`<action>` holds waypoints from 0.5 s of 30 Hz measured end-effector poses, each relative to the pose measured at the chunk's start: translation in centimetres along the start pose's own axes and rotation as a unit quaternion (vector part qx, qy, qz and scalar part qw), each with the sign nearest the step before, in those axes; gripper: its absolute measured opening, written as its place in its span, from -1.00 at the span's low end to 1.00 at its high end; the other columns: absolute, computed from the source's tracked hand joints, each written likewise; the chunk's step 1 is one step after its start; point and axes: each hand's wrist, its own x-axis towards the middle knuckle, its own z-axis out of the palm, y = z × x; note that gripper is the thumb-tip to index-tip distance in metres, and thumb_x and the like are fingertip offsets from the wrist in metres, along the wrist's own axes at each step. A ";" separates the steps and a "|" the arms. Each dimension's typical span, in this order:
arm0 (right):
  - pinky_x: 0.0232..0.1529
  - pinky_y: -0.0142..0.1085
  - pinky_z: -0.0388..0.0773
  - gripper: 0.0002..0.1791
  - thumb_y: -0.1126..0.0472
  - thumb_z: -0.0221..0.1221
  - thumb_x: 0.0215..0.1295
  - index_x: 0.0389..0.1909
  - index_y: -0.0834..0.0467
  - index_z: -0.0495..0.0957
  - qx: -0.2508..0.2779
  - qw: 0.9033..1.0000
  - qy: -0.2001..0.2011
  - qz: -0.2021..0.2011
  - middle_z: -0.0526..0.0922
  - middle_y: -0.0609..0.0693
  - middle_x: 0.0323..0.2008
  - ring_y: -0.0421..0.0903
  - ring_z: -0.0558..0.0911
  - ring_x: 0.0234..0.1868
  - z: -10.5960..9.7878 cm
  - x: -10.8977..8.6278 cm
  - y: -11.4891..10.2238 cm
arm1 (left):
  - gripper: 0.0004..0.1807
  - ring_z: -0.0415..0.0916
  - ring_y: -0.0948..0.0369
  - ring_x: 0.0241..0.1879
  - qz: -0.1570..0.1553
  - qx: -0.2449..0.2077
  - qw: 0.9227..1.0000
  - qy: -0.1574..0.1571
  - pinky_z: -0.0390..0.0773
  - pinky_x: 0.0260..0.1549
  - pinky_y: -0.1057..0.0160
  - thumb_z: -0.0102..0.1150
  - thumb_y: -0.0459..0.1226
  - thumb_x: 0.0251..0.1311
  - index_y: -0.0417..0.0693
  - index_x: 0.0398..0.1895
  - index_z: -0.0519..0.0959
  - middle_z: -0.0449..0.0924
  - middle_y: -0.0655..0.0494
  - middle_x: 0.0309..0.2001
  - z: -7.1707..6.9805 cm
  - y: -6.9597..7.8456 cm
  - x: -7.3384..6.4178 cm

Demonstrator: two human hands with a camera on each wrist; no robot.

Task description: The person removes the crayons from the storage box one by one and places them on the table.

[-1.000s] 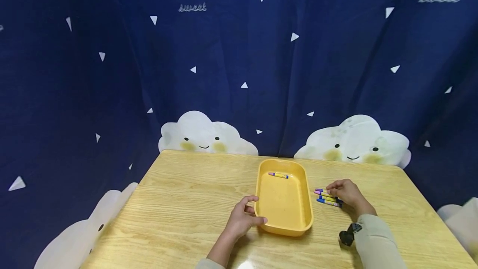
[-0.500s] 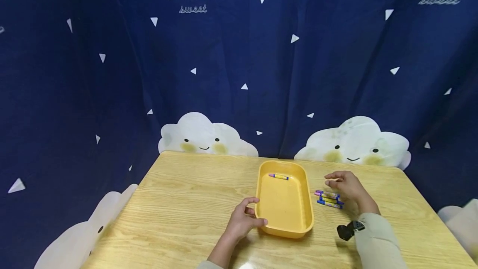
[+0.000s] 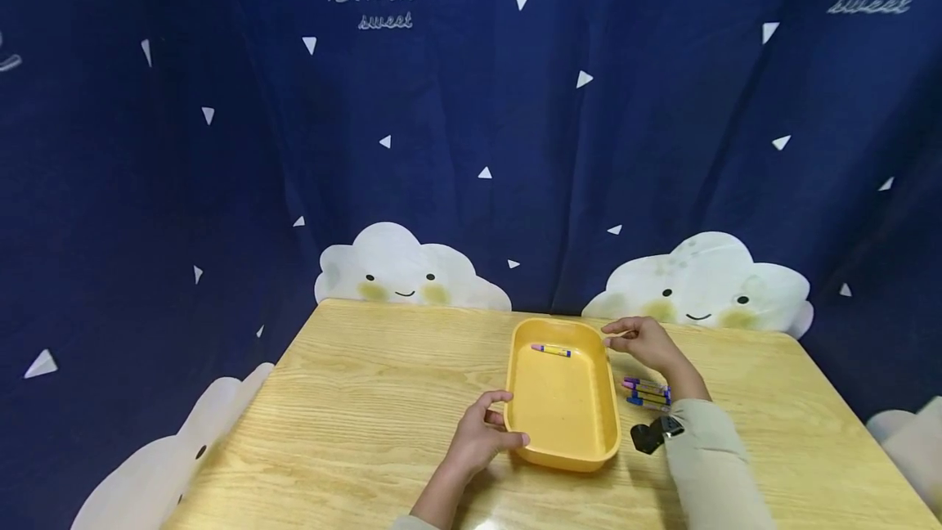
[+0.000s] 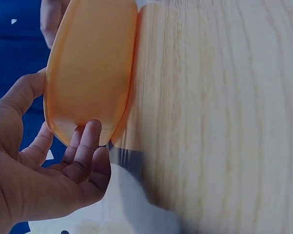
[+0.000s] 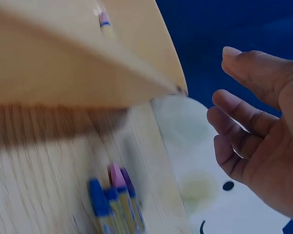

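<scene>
A yellow plastic tray (image 3: 562,407) stands on the table, and one pink-tipped crayon (image 3: 551,350) lies inside near its far end. My left hand (image 3: 477,436) holds the tray's near left rim, thumb over the edge; in the left wrist view the fingers of this hand (image 4: 49,180) curl beside the tray wall. Beyond the tray's far right corner hovers my right hand (image 3: 646,343), holding nothing, its fingers loosely bent. In the right wrist view that hand (image 5: 263,117) is beside the tray's rim. Several crayons (image 3: 648,399), with blue, pink and purple tips, lie bunched right of the tray.
The wooden table (image 3: 383,399) reaches back to a dark blue curtain (image 3: 441,121) printed with white clouds and triangles. A black wrist device (image 3: 651,435) sits at the right sleeve (image 3: 710,448), close to the tray's right side.
My right hand has risen off the crayons and moved left and away to the tray's far right rim. The crayons stay bunched on the table; my left hand keeps its place.
</scene>
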 end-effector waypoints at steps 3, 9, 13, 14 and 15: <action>-0.28 -0.26 0.52 -0.72 0.32 0.25 0.15 -0.15 0.42 0.58 0.012 1.000 -0.006 -0.016 0.62 0.22 -0.22 -0.06 0.60 -0.33 0.5 0.5 -0.3 | -0.29 0.30 0.12 -0.32 0.000 0.000 1.000 -0.002 0.39 -0.49 0.25 0.51 -0.37 -0.28 -0.02 0.08 0.46 0.34 -0.08 -0.26 0.1 0.0 0.1; -0.19 -0.21 0.53 -0.73 0.32 0.24 0.17 -0.15 0.41 0.58 0.034 0.999 -0.023 -0.025 0.63 0.19 -0.23 0.00 0.60 -0.24 2.0 1.6 -1.1 | -0.28 0.31 0.12 -0.32 0.000 -0.001 1.000 -0.004 0.39 -0.49 0.25 0.52 -0.36 -0.29 -0.02 0.08 0.46 0.34 -0.07 -0.27 0.1 0.1 0.1; -0.13 -0.19 0.50 -0.71 0.30 0.25 0.17 -0.12 0.39 0.58 0.043 0.999 -0.029 -0.005 0.62 0.21 -0.19 0.01 0.58 -0.19 3.2 2.3 -1.7 | -0.28 0.31 0.12 -0.34 0.000 0.000 1.000 0.000 0.39 -0.49 0.25 0.52 -0.38 -0.31 -0.02 0.07 0.46 0.34 -0.06 -0.28 0.0 0.0 0.1; -0.12 -0.19 0.49 -0.71 0.30 0.25 0.17 -0.12 0.38 0.58 0.044 0.999 -0.029 0.001 0.62 0.20 -0.18 0.00 0.57 -0.19 3.5 2.4 -1.8 | -0.28 0.31 0.13 -0.34 0.000 0.000 1.000 0.000 0.39 -0.49 0.24 0.52 -0.38 -0.31 -0.02 0.07 0.46 0.34 -0.06 -0.28 0.0 0.0 0.0; -0.12 -0.19 0.48 -0.71 0.30 0.25 0.17 -0.12 0.38 0.58 0.044 0.999 -0.029 0.005 0.62 0.21 -0.18 0.00 0.56 -0.19 3.8 2.5 -1.9 | -0.28 0.31 0.13 -0.34 0.001 -0.001 1.000 0.000 0.39 -0.49 0.24 0.52 -0.38 -0.31 -0.03 0.07 0.46 0.34 -0.06 -0.28 0.1 0.0 0.0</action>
